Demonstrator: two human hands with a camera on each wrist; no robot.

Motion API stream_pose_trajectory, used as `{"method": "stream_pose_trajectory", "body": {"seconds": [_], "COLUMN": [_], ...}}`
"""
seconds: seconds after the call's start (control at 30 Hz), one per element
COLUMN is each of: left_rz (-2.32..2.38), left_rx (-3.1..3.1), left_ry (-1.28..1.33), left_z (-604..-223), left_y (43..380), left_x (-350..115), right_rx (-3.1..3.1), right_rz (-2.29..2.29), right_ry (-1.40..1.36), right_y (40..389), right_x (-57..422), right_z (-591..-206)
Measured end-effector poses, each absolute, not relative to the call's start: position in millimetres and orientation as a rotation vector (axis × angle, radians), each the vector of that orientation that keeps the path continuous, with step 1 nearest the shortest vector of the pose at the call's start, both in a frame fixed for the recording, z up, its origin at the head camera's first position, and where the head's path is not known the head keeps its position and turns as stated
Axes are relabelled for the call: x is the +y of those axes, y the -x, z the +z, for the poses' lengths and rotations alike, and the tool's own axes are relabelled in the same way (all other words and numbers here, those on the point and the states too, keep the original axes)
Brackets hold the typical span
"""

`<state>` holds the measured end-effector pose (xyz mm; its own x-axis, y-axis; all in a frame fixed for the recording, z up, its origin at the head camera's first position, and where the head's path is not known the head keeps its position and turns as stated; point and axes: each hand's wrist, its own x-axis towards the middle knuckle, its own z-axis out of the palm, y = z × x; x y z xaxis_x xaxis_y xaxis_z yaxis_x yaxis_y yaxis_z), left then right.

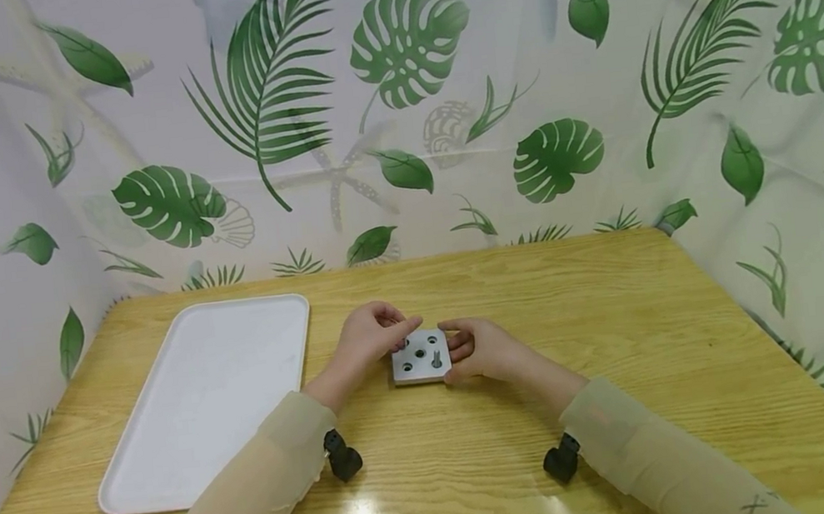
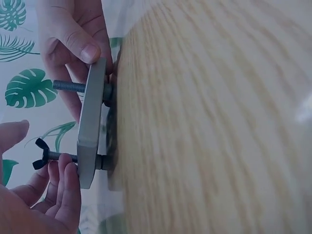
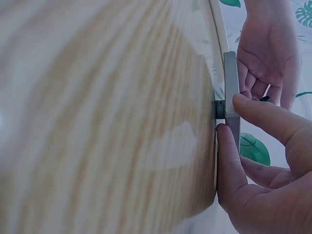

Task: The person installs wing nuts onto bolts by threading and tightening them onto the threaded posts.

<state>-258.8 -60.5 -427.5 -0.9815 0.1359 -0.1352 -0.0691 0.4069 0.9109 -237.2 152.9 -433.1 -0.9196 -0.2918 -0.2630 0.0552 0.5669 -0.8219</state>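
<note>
A square grey metal plate [image 1: 421,372] with several holes is held slightly off the wooden table, raised on bolt heads beneath it. My right hand [image 1: 489,348] grips its right edge, thumb on top and a finger underneath. One bare threaded bolt [image 2: 69,86] sticks up through the plate near that hand. A black wing nut [image 2: 41,155] sits near the tip of another upright bolt [image 2: 54,156] on the far left side. My left hand [image 1: 369,337] is around this wing nut; its bent fingertips touch the bolt, while the thumb stands apart from the nut.
A white rectangular tray [image 1: 223,394] lies on the table to the left, beside my left forearm. The wooden table [image 1: 628,452] runs back to a wall hung with leaf-patterned cloth [image 1: 402,166].
</note>
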Motion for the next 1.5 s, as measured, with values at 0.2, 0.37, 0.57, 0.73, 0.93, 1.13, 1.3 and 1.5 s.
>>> {"method": "stream_pose_trajectory", "body": {"seconds": [0.2,0.37,0.57,0.73,0.93,1.13,1.3,1.5], "left_rz": [1.727,1.71,1.742,1.773,1.651,1.62,1.655,1.708], "left_rx": [2.378,2.392,2.388,2.372,2.472,2.511,2.458,2.398], "left_ry": [-0.037,-0.054,-0.022,-0.008,-0.042,-0.045,-0.032,-0.019], "left_z": [-428.5,-430.1,-432.3,-432.3,-429.7,-430.1,-428.8,-428.0], "left_y": [258.2,258.5,260.3,259.8,254.7,255.8,258.0,260.0], "left_x": [-62.0,-62.5,-62.2,-63.2,-63.7,-60.6,-61.6,-62.6], "right_rx": [2.418,2.411,2.413,2.422,2.428,2.422,2.42,2.417], "right_rz": [-1.318,-1.33,-1.33,-1.321,-1.308,-1.309,-1.318,-1.323], "right_ry": [0.21,0.198,0.2,0.187,0.177,0.181,0.187,0.187], "right_y": [236.4,237.3,236.0,235.4,235.7,235.9,235.4,233.9], "right_x": [152.7,151.7,151.6,152.2,153.1,153.3,151.8,151.2], "right_z": [-434.6,-434.7,-432.3,-431.5,-433.3,-436.7,-435.3,-432.0]}}
